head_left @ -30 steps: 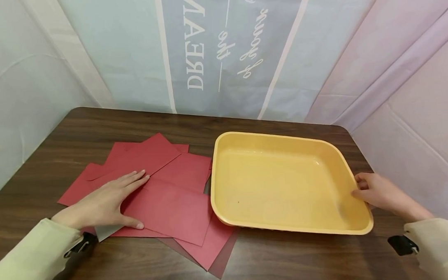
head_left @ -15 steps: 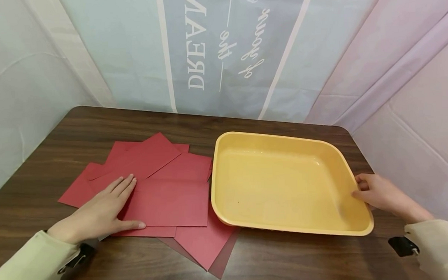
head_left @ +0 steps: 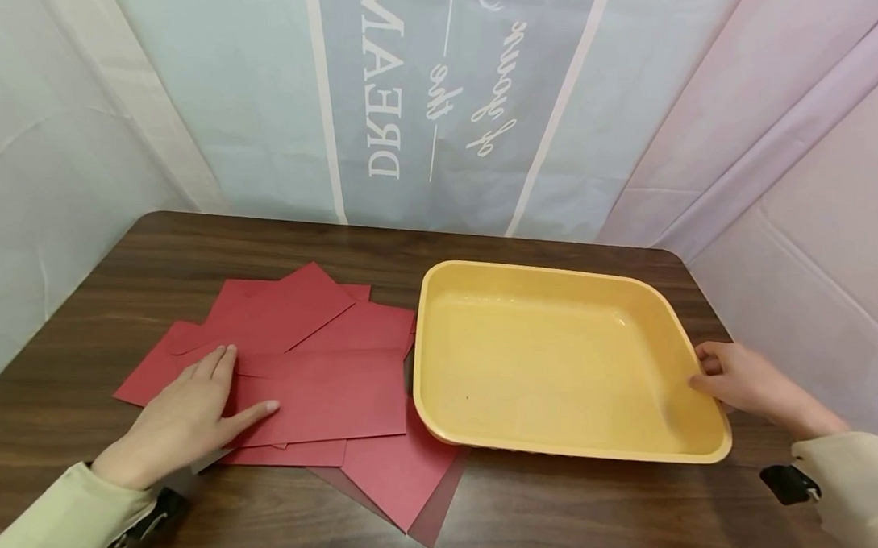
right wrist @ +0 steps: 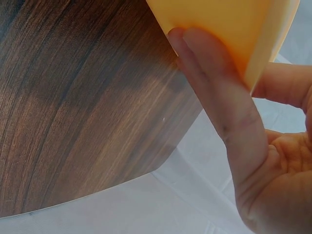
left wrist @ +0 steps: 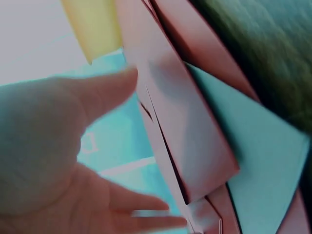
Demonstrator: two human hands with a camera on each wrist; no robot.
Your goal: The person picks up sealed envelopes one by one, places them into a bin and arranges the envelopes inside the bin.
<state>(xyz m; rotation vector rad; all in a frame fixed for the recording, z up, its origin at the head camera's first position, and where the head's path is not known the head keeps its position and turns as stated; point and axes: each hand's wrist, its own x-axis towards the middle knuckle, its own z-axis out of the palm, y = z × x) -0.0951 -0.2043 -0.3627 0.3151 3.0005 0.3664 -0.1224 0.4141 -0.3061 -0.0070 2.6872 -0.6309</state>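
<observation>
Right hand [head_left: 744,383] pinching the yellow tray's [head_left: 558,366] rim, seemingly to steady it!
Left hand [head_left: 177,424], fingers straight, is over red envelopes [head_left: 327,400] fanned across the wood-grain table [head_left: 259,526] just beside; contact's unclear.

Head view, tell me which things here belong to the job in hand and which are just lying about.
Probably the job: flat red paper envelopes by the left hand; rounded yellow plastic tray, rim held by the right hand; perhaps the pale paper sheet poking out beneath the envelopes.

Just surroundings: dark-brown wood-grain table; pale blue fabric backdrop with white lettering.
</observation>
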